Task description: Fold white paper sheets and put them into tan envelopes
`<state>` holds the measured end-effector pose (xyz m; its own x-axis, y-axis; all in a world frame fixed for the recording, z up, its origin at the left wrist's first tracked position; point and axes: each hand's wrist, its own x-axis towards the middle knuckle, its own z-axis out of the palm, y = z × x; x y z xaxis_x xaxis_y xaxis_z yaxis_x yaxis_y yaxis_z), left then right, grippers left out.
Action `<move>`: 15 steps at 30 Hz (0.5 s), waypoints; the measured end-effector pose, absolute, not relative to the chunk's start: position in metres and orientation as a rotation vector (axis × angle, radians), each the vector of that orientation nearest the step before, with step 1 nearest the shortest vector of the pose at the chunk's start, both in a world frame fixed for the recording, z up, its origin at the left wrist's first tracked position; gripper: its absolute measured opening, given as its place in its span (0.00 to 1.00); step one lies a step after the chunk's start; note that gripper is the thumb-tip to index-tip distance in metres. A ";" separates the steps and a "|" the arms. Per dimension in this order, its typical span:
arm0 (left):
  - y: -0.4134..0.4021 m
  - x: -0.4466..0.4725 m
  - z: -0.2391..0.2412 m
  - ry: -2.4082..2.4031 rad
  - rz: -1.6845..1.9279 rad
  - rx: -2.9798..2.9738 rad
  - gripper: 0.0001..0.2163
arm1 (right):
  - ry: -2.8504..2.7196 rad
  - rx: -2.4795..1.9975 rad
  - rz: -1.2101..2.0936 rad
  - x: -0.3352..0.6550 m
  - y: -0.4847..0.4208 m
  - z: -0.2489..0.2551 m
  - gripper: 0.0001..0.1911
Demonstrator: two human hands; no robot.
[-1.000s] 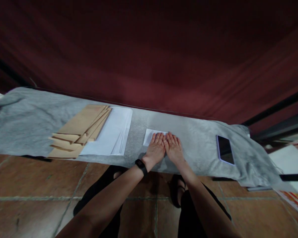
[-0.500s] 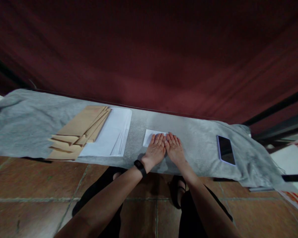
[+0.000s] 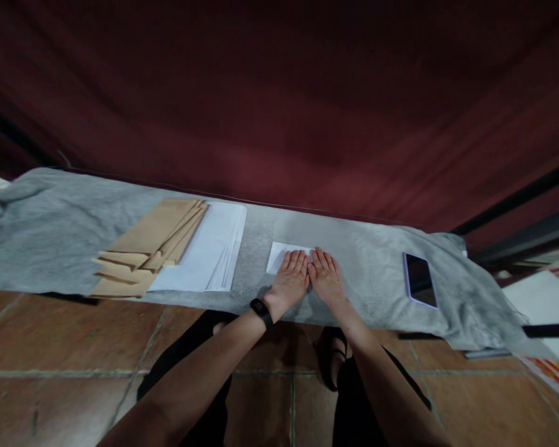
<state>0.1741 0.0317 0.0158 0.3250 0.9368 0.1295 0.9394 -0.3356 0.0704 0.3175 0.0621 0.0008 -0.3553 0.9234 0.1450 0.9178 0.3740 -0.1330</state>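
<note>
A small piece of folded white paper [image 3: 276, 256] lies on the grey cloth, partly hidden under my fingers. My left hand [image 3: 289, 276] rests flat on it with the fingers stretched out; a black band circles that wrist. Right beside it, my right hand [image 3: 327, 276] also lies flat, its fingers over the paper's right end and the thumb side close to the left hand. Both hands press down and grip nothing. To the left are a stack of white paper sheets [image 3: 214, 242] and, overlapping it, several brown envelopes [image 3: 161, 226].
A phone [image 3: 420, 280] with a purple edge lies on the right of the grey cloth [image 3: 368, 248]. Behind the narrow surface hangs a dark red cloth [image 3: 279, 143]. Below is a tiled floor [image 3: 261, 397]. White paper [image 3: 543, 304] shows at the far right.
Almost nothing differs. Both hands stay flat on the folded paper, with a slight gap opening between them; the whole view has shifted a little.
</note>
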 end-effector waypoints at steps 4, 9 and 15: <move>0.031 0.172 0.015 -1.806 -0.256 -2.538 0.26 | -2.433 -1.646 0.044 0.318 0.062 0.001 0.28; 0.031 0.169 0.011 -1.815 -0.297 -2.542 0.26 | -2.426 -1.664 0.035 0.318 0.062 0.000 0.27; 0.033 0.161 0.012 -1.905 -0.304 -2.528 0.26 | -2.415 -1.644 0.045 0.319 0.062 0.000 0.28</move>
